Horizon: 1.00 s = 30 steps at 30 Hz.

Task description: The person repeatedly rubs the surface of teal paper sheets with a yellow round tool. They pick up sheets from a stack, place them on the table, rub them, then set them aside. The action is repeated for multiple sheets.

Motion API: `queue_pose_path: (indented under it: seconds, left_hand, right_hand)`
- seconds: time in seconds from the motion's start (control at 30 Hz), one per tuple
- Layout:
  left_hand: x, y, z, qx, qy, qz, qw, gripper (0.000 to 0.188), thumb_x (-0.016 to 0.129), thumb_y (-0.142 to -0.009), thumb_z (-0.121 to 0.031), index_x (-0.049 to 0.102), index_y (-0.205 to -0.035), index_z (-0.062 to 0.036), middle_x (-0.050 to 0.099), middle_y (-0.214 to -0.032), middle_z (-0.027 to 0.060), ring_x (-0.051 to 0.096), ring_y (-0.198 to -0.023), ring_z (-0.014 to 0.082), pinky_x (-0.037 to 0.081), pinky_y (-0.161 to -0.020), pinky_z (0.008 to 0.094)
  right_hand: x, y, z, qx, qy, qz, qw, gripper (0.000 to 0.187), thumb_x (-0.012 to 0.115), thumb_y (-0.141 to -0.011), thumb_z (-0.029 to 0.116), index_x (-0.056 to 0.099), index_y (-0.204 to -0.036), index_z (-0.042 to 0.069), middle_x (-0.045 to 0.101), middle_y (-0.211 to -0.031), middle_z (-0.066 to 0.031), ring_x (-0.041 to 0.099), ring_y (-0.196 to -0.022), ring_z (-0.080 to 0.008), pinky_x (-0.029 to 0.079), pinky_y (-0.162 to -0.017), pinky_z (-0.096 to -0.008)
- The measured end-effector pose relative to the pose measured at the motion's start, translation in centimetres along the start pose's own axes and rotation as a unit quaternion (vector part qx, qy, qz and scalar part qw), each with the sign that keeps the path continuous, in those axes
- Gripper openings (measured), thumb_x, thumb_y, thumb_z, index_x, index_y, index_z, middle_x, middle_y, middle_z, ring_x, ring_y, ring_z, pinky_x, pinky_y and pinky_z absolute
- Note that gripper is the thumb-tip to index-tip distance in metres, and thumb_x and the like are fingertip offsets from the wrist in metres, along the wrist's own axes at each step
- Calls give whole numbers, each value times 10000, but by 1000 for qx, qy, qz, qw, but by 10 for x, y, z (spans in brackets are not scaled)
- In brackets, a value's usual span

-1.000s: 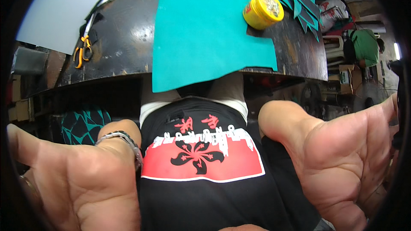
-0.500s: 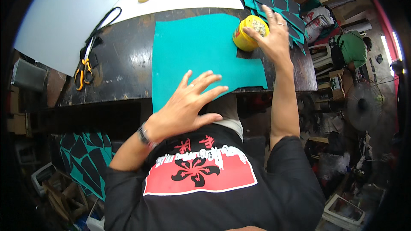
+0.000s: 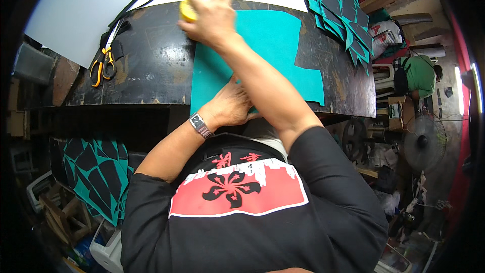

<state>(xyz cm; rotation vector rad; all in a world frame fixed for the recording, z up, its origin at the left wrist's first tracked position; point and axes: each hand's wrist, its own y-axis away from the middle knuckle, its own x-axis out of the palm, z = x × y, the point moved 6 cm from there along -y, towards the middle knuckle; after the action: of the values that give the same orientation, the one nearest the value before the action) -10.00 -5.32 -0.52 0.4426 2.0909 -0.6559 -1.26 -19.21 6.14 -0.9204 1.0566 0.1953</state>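
My right hand is wrapped round a yellow jar at the far left corner of a teal sheet. The hand covers most of the jar. Below it, my left hand lies flat on the sheet's near part, at the table edge, with its thumb apart from the fingers. My right forearm crosses above and hides some of the left fingertips. The sheet has a notch cut in its right side and hangs slightly over the near edge.
Orange-handled scissors lie on the dark table at the left, near a black strap. Teal-and-black pieces are stacked at the far right; more such pieces sit low left. A fan and a person in green are off right.
My right hand has closed on the yellow jar and carried it leftward across the teal sheet to the far left corner. My left hand has come down from above onto the sheet.
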Motion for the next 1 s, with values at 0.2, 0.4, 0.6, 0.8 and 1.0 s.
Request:
queue_pose_path:
  seconds: [0.2,0.4,0.6,0.8,1.0]
  left_hand:
    - [-1,4,-3,-65,-47,52,995,689,643,-928,-478,445,-1520,-187,396,-1601,88,308,-1502,320,121,-1218,644]
    - [-1,5,-13,-90,-121,51,987,739,700,-899,-415,390,-1557,-285,331,-1644,44,249,-1537,287,113,-1224,651]
    - [-1,7,-12,-51,-96,23,994,747,715,-879,-349,403,-1546,-224,359,-1620,79,283,-1519,290,172,-1248,555]
    - [0,14,-11,-27,-71,-21,997,695,711,-878,-348,463,-1475,-92,484,-1503,119,391,-1446,290,270,-1214,477]
    - [3,21,-22,1,-79,-51,996,556,614,-937,-224,486,-1461,-91,465,-1518,148,408,-1435,282,305,-1198,431]
  right_hand:
    - [-4,-6,-53,64,66,-28,995,738,789,-707,566,630,-1371,286,636,-1217,-226,623,-1111,-426,576,-853,-531]
    - [-93,38,-263,299,234,24,925,872,724,-710,726,541,-1463,328,573,-1301,-246,581,-1163,-451,577,-840,-499]
    - [-53,29,-160,211,148,35,966,808,739,-727,706,631,-1395,265,562,-1319,-264,581,-1138,-448,566,-860,-534]
    - [-30,49,-5,-52,-27,-14,998,777,844,-684,545,620,-1396,329,517,-1358,-325,565,-1156,-467,573,-860,-533]
    - [32,-39,-34,-276,171,108,940,462,723,-859,301,613,-1290,175,615,-1259,-195,551,-1247,-399,504,-990,-536]
